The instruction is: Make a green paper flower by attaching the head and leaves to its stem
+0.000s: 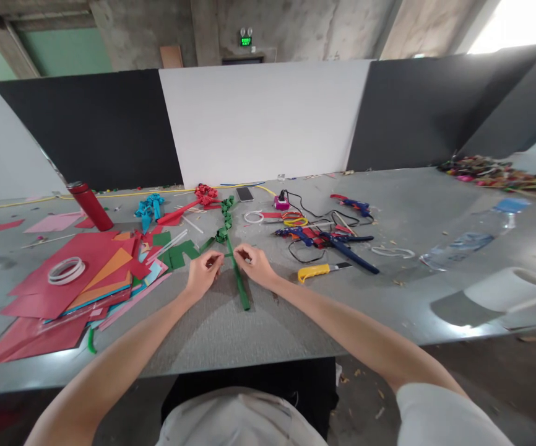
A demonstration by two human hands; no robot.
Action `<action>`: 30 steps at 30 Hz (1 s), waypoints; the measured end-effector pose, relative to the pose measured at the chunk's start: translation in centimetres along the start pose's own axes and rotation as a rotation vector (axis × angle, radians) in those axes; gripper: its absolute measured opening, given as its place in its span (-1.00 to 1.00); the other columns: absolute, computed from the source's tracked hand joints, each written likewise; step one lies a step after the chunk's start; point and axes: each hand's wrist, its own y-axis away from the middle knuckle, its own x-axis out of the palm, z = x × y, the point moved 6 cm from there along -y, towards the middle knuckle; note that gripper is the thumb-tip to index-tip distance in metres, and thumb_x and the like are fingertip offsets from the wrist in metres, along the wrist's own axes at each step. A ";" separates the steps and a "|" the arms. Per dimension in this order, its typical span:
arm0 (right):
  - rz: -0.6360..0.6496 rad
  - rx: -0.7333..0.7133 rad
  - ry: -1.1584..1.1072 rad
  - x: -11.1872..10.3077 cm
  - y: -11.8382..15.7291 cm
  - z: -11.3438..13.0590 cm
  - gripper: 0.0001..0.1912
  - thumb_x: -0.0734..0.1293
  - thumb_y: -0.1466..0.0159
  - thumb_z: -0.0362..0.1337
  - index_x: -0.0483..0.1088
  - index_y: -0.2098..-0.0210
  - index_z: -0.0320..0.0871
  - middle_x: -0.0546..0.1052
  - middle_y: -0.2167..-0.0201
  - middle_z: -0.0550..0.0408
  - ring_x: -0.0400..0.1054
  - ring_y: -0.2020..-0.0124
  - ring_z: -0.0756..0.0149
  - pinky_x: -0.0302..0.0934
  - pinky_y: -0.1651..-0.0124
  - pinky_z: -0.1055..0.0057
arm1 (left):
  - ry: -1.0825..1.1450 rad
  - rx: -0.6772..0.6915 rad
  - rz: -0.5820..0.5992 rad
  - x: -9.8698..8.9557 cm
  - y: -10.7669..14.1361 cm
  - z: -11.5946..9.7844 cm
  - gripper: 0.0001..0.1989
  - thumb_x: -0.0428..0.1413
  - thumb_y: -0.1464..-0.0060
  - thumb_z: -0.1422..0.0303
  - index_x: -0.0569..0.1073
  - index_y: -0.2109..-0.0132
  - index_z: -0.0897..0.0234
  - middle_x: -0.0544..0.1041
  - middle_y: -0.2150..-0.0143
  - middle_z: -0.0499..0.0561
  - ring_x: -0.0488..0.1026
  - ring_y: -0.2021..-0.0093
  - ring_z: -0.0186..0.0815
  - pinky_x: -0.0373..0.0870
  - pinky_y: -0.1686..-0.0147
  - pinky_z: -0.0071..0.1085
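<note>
A green paper stem [240, 283] lies on the grey table between my hands, pointing toward me. At its far end are curled green paper pieces [226, 214]. My left hand [204, 271] is closed in a pinch at the left of the stem, on a thin green strip [228, 254] that crosses it. On the other side my right hand [252, 263] is pinched beside the stem, with its fingertips close to the strip; what it holds is too small to make out. Green paper scraps [178, 254] lie left of my left hand.
Stacked coloured paper [70, 266] and a red bottle [90, 206] are at the left. Right of my hands lie a yellow-handled knife [314, 272], glue guns with cords [298, 234] and blue-handled pliers [352, 254]. A plastic bottle [475, 238] and white roll [509, 289] are farther right.
</note>
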 end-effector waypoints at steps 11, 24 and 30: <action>0.085 -0.036 0.055 0.9 0.1 -0.2 -0.79 0.24 -0.35 -0.15 0.41 0.31 -0.12 0.46 0.49 0.14 0.33 0.44 0.33 0.21 0.30 0.43 | -0.151 0.096 0.098 0.6 0.3 -0.7 -0.74 0.03 -0.26 0.22 0.50 0.25 0.28 0.42 0.57 -0.09 0.37 0.58 -0.38 0.27 0.52 -0.50; 0.083 -0.097 0.088 1.0 0.3 -0.1 -0.79 0.22 -0.39 -0.16 0.43 0.27 -0.11 0.48 0.41 0.09 0.38 0.36 0.29 0.25 0.22 0.40 | -0.030 -0.021 0.036 0.3 -0.2 0.3 -0.72 0.11 -0.18 0.14 0.48 0.33 0.28 0.44 0.59 -0.10 0.38 0.63 -0.38 0.28 0.56 -0.49; 0.067 -0.177 0.113 0.9 0.4 0.0 -0.82 0.28 -0.38 -0.17 0.48 0.25 -0.09 0.51 0.31 0.01 0.40 0.21 0.22 0.27 0.08 0.32 | -0.073 0.025 0.080 0.5 0.1 0.0 -0.69 0.08 -0.21 0.13 0.49 0.32 0.28 0.44 0.57 -0.09 0.38 0.61 -0.39 0.27 0.56 -0.50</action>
